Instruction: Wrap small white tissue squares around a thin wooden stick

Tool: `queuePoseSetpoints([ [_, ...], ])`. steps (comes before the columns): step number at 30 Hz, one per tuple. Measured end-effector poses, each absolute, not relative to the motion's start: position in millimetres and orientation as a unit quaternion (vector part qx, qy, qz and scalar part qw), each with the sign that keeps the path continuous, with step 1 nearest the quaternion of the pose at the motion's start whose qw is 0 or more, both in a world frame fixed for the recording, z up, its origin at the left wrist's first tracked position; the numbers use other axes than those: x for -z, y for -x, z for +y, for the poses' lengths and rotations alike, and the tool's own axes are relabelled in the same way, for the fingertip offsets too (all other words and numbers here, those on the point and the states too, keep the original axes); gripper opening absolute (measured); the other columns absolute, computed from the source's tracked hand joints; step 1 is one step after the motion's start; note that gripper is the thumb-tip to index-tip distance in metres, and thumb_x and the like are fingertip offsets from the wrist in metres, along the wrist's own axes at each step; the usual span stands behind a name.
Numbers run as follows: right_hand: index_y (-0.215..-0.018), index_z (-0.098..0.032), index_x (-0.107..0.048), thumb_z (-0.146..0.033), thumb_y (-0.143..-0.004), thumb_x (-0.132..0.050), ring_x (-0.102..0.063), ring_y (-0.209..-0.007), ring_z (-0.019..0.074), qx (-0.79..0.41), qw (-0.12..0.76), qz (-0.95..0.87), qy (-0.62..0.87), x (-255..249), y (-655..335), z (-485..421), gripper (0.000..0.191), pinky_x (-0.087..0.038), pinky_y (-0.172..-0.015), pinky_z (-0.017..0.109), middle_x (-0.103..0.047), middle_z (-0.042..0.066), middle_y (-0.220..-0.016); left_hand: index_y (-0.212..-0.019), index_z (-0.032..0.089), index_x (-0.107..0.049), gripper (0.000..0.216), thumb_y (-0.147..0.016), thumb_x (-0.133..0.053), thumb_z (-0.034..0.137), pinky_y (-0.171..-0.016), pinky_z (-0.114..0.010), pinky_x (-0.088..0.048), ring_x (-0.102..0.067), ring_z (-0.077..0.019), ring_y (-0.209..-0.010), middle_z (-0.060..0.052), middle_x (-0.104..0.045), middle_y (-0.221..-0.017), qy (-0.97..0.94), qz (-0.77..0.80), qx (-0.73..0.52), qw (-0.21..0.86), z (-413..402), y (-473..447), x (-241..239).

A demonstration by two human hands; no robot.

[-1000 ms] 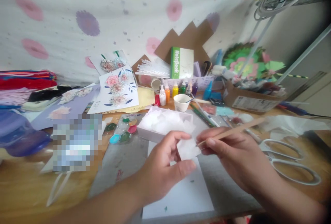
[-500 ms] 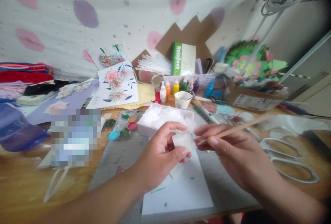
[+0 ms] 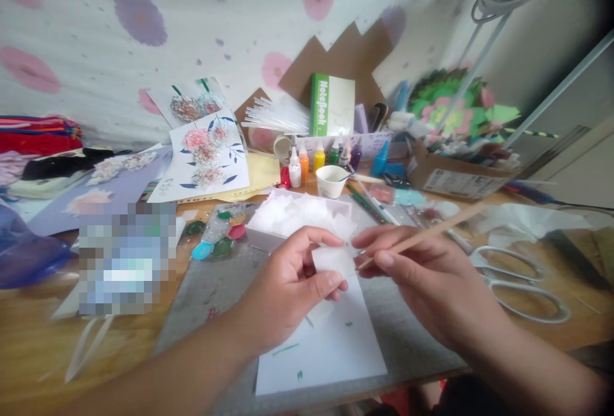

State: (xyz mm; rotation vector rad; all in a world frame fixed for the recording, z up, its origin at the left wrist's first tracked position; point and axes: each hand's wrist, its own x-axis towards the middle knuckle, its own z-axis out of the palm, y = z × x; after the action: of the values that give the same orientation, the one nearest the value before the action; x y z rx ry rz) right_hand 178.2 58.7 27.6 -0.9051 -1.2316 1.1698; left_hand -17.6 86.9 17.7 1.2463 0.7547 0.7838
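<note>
My left hand (image 3: 288,288) pinches a small white square of tissue paper (image 3: 332,260) between thumb and fingers, above a white sheet of paper (image 3: 330,345) with a few green marks. My right hand (image 3: 422,281) grips a thin wooden stick (image 3: 432,232), whose tip touches the edge of the tissue square. Just behind both hands stands a white box (image 3: 268,237) filled with more white tissue squares.
A grey mat (image 3: 215,294) lies under the sheet. White scissors (image 3: 518,281) rest at the right. Behind are small paint bottles (image 3: 307,163), a white cup (image 3: 330,180), a green notebook (image 3: 330,105), flower pictures (image 3: 206,153), a cardboard box (image 3: 460,176) and coloured paint blobs (image 3: 215,240).
The tissue square has turned and shifted slightly in my left fingers, with the stick tip kept at its edge. The view has drifted a little to the right.
</note>
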Motion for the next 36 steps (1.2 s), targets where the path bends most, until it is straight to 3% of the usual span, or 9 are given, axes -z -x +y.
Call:
queuePoseSetpoints([
  [3,-0.076,-0.027,-0.081,-0.027,-0.079,-0.078,-0.068,-0.072,0.0156,-0.499,0.580,-0.514,0.388,-29,-177,58,0.005,-0.059,-0.069,0.029,-0.076,0.004,-0.087,-0.106,0.022,-0.057,0.025,-0.084,-0.068,0.023,-0.068,-0.025,-0.051,-0.066,-0.0119,-0.073,0.001,-0.066,-0.081,-0.548,0.336,-0.350,0.682,88,17,-19],
  [10,-0.075,-0.028,-0.080,-0.029,-0.080,-0.077,-0.069,-0.087,0.0209,-0.497,0.572,-0.523,0.390,-28,-177,60,0.006,-0.060,-0.068,0.029,-0.074,0.005,-0.084,-0.106,0.021,-0.057,0.025,-0.083,-0.068,0.022,-0.068,-0.026,-0.051,-0.065,-0.0128,-0.071,0.000,-0.069,-0.079,-0.545,0.338,-0.346,0.685,89,18,-21],
  [16,-0.077,-0.032,-0.079,-0.023,-0.082,-0.075,-0.067,-0.103,0.0218,-0.426,0.554,-0.603,0.386,-29,-178,60,0.012,-0.056,-0.090,0.035,-0.076,0.001,-0.079,-0.106,0.021,-0.058,0.027,-0.081,-0.070,0.021,-0.067,-0.027,-0.051,-0.065,-0.0130,-0.069,0.001,-0.068,-0.076,-0.538,0.331,-0.342,0.696,87,18,-21],
  [24,-0.090,-0.034,-0.080,-0.022,-0.083,-0.074,-0.071,-0.105,0.0258,-0.330,0.509,-0.701,0.375,-41,-179,60,0.014,-0.054,-0.097,0.045,-0.081,0.001,-0.092,-0.094,0.018,-0.065,0.030,-0.072,-0.080,0.033,-0.068,-0.030,-0.051,-0.065,-0.0179,-0.075,-0.004,-0.069,-0.080,-0.536,0.323,-0.319,0.712,90,22,-19],
  [31,-0.093,-0.036,-0.080,-0.021,-0.083,-0.074,-0.073,-0.098,0.0236,-0.323,0.522,-0.707,0.351,-39,-178,58,0.019,-0.056,-0.094,0.042,-0.081,-0.001,-0.083,-0.087,0.019,-0.062,0.027,-0.071,-0.082,0.029,-0.062,-0.024,-0.044,-0.056,-0.0100,-0.064,0.002,-0.064,-0.073,-0.497,0.301,-0.315,0.751,89,20,-17],
  [36,-0.088,-0.036,-0.081,-0.028,-0.083,-0.075,-0.075,-0.089,0.0234,-0.348,0.528,-0.682,0.367,-40,-176,58,0.012,-0.061,-0.085,0.040,-0.081,0.000,-0.081,-0.088,0.018,-0.063,0.023,-0.076,-0.079,0.031,-0.069,-0.026,-0.048,-0.060,-0.0119,-0.074,-0.001,-0.066,-0.083,-0.517,0.288,-0.326,0.737,90,20,-16],
])
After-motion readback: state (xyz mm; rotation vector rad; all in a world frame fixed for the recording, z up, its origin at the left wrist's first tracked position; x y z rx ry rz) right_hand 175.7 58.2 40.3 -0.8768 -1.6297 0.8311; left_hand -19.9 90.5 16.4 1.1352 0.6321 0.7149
